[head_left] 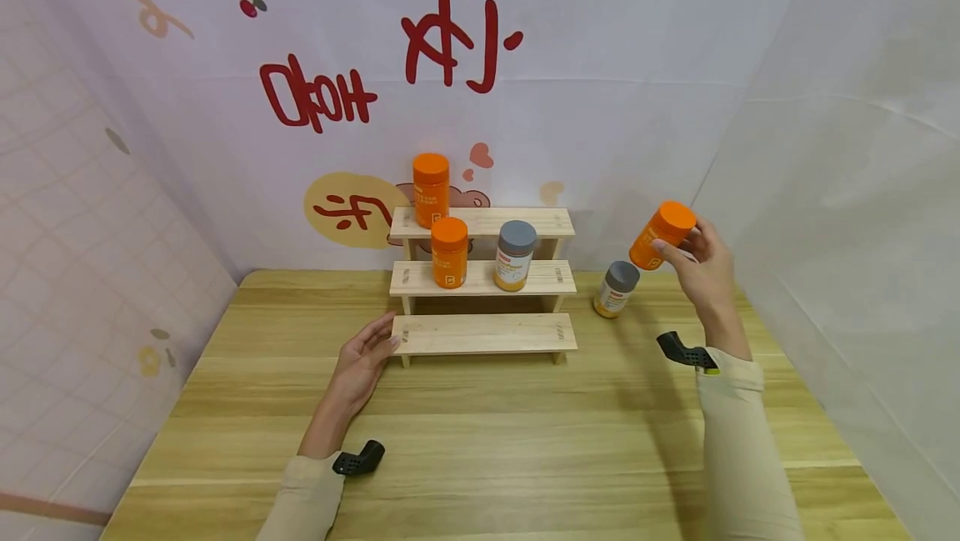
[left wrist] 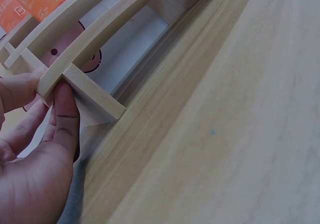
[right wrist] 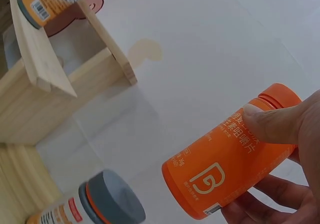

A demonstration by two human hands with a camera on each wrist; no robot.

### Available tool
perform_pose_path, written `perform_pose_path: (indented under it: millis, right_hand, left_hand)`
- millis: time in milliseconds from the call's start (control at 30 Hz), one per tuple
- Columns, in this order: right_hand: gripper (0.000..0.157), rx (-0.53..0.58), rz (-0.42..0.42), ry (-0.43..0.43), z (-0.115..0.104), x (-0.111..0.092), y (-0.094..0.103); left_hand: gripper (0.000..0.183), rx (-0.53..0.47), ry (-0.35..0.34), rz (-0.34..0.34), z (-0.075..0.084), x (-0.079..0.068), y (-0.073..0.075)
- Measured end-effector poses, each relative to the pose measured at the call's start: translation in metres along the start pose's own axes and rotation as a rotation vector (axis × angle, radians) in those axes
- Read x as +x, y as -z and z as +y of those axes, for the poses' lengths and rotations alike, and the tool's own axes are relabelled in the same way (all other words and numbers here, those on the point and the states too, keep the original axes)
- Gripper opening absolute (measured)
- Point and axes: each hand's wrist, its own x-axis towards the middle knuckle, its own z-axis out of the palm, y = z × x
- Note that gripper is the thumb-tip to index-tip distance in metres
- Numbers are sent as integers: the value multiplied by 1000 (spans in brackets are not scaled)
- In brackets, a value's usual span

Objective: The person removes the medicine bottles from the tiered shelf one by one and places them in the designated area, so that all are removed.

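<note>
My right hand (head_left: 705, 267) holds an orange bottle (right wrist: 225, 159) tilted in the air, thumb on one side and fingers round the other. Just below and left of it a grey-capped bottle (head_left: 617, 289) stands on the table. With thumb and fingers, my left hand (head_left: 365, 360) pinches the left end of the lowest step of a three-step wooden rack (head_left: 483, 334). On the rack's top step stands an orange bottle (head_left: 431, 191). The middle step carries another orange bottle (head_left: 449, 253) and a bottle with a grey cap (head_left: 515, 256).
The wood-grain table (head_left: 495, 449) meets a white printed wall sheet (head_left: 600, 66) right behind the rack. Further sheets close in the left and right sides. A black wrist camera (head_left: 686, 352) sits on the right cuff, another wrist camera (head_left: 360, 459) on the left.
</note>
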Motion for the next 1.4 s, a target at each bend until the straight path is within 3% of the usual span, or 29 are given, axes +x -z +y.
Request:
perform_pose_path:
  millis: [567,967,1400]
  right_hand:
    - [72,-88,-33,-116,38,-2,17]
    - [73,-115,-59,-125,73,-8,14]
    - [76,-138,-96,-153,95,-16,8]
  left_hand:
    - [63,16,18,6,5,2,1]
    - [64,7,14,6,4,2,0]
    - [63,-18,22,14,2,1,-2]
